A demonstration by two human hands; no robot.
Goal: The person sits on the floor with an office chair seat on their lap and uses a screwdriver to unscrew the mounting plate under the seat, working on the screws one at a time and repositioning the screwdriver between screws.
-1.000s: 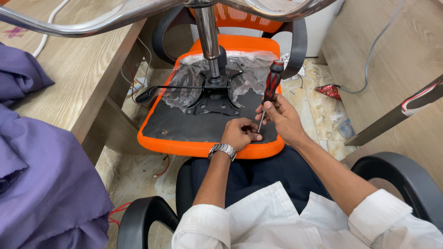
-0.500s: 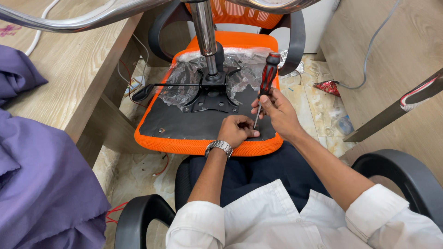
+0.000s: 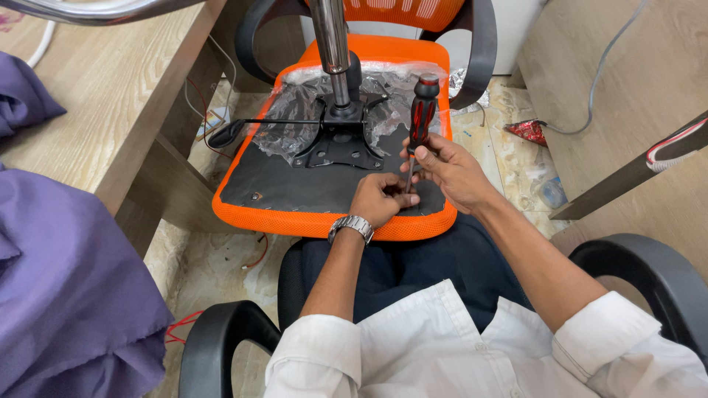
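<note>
An orange office chair seat (image 3: 251,214) lies upside down across my lap, its black underside facing up. A black metal mounting plate (image 3: 335,147) with a chrome gas cylinder (image 3: 330,33) stands at its middle, with crumpled clear plastic around it. My right hand (image 3: 450,171) grips a red and black screwdriver (image 3: 422,110) held upright, its tip down on the seat's near edge. My left hand (image 3: 382,197), a metal watch on its wrist, pinches at the screwdriver's tip against the black underside; what it pinches is hidden.
A wooden desk (image 3: 96,96) stands to the left with purple cloth (image 3: 66,287) on it. A black lever (image 3: 228,133) sticks out leftward from the plate. The black armrests (image 3: 649,273) of the chair I sit in flank me. Wrappers and cables litter the floor (image 3: 527,133).
The view has shifted slightly and the seat sits closer. Both hands stay at the seat's near right edge with the screwdriver upright.
</note>
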